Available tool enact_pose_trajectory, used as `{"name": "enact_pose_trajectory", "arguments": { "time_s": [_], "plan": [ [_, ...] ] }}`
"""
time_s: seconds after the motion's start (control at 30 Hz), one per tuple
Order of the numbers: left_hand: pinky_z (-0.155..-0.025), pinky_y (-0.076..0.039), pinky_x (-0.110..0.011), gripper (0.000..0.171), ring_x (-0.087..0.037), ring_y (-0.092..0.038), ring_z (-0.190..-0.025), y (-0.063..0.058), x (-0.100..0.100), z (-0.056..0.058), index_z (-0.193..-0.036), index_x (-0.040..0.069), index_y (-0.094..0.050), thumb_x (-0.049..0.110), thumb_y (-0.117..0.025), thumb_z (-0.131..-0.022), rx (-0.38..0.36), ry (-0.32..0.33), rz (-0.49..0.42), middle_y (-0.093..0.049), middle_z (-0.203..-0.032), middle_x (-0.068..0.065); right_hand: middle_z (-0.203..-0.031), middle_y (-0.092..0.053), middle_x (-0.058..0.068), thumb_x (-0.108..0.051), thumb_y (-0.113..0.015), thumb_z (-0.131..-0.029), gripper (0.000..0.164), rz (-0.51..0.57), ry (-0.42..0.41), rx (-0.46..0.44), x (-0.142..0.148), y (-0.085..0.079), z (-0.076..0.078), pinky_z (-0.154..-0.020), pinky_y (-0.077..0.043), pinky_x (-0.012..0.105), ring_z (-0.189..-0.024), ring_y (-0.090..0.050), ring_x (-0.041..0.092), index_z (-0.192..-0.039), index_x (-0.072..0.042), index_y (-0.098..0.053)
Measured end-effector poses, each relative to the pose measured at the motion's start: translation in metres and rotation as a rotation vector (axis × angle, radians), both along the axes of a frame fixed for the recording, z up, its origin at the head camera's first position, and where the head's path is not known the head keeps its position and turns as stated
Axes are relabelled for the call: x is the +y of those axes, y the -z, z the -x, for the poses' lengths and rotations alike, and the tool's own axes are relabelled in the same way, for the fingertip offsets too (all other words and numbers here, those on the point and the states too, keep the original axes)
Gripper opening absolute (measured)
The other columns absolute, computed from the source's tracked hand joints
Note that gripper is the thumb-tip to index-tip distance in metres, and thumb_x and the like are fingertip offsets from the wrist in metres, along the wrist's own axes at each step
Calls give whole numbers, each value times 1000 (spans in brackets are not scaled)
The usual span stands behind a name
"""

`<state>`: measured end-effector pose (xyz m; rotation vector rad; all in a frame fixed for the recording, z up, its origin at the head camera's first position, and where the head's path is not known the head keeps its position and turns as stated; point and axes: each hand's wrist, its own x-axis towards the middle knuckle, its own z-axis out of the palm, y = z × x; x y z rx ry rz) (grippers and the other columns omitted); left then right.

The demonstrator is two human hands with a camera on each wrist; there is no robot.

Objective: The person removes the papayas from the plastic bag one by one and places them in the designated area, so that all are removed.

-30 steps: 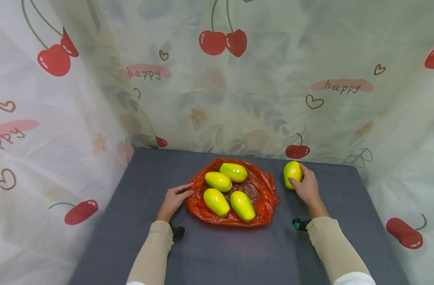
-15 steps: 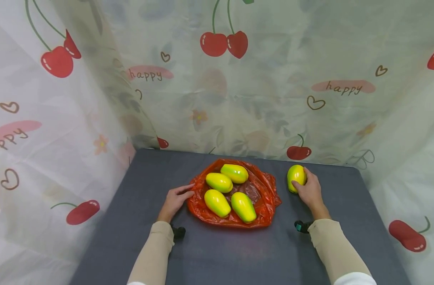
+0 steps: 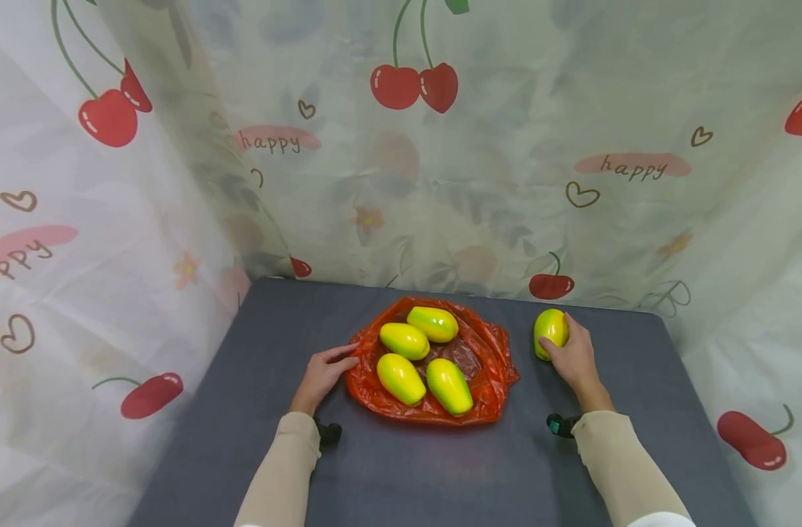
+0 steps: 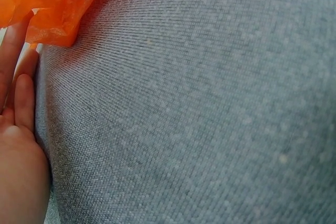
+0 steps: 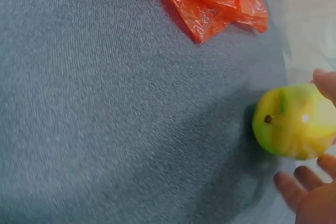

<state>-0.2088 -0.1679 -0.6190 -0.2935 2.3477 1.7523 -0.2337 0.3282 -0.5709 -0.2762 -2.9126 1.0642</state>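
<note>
A red plastic bag [image 3: 493,380] lies spread on the table, with several yellow-green papayas [image 3: 401,379] resting on it. My left hand [image 3: 322,373] is at the bag's left edge, fingers fairly straight and touching the plastic. In the left wrist view, the fingertips partly disappear behind the orange-looking bag [image 4: 58,24]. To the right of the bag, my right hand [image 3: 574,355] holds another papaya [image 3: 549,331], thumb on the near side and fingers round the far right side. The right wrist view shows that papaya's [image 5: 289,124] end with a small dark spot, between thumb and fingers.
Dark grey cloth covers the table [image 3: 414,476]. A pale curtain [image 3: 493,146] printed with cherries and hearts rises behind its far edge and along both sides. Wrist cameras [image 3: 328,433] sit at both cuffs.
My right hand and the papaya in it have shifted slightly toward me and to the right. The left hand stays at the bag's edge, and the bag and its papayas have not moved.
</note>
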Motion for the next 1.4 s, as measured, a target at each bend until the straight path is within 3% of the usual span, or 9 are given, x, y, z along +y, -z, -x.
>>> {"name": "enact_pose_trajectory", "arguments": {
  "time_s": [0.17, 0.33, 0.6, 1.03, 1.4],
  "plan": [
    [-122, -36, -54, 40, -31, -50, -143, 0, -1, 0, -130, 29, -72, 38, -76, -91, 0, 2, -3, -61, -146, -7, -161, -13, 37, -45, -63, -99, 99, -27, -16, -83, -1, -5, -2, -117, -29, 69, -144, -23, 55, -163, 1, -3],
    [-122, -36, -54, 39, -31, -50, -143, -1, -1, -1, -129, 29, -72, 36, -75, -91, 2, 1, -4, -62, -146, -7, -163, -5, 38, -47, -63, -98, 102, -54, -39, -113, -1, -10, -4, -115, -24, 76, -143, -16, 61, -163, -1, 1],
    [-121, -37, -53, 39, -31, -52, -142, 0, -2, 0, -130, 28, -72, 36, -75, -91, 11, 5, -4, -63, -145, -8, -165, 0, 34, -55, -64, -95, 106, -161, -66, -98, -7, -20, -4, -110, -27, 80, -144, -13, 62, -164, -7, -1],
    [-122, -37, -54, 39, -31, -51, -143, -1, -2, -1, -130, 28, -72, 35, -74, -92, 2, 5, 4, -62, -146, -8, -167, 3, 32, -78, -50, -89, 111, -370, -180, -37, -28, -42, -11, -114, -4, 83, -149, -4, 64, -166, -15, -1],
    [-122, -35, -55, 38, -32, -50, -143, -2, 0, 0, -130, 30, -72, 37, -74, -92, -9, 10, 18, -61, -147, -8, -170, 4, 26, -79, -46, -90, 106, -431, -270, -9, -53, -44, -21, -115, -2, 83, -153, 1, 59, -166, -17, -6]
  ]
}}
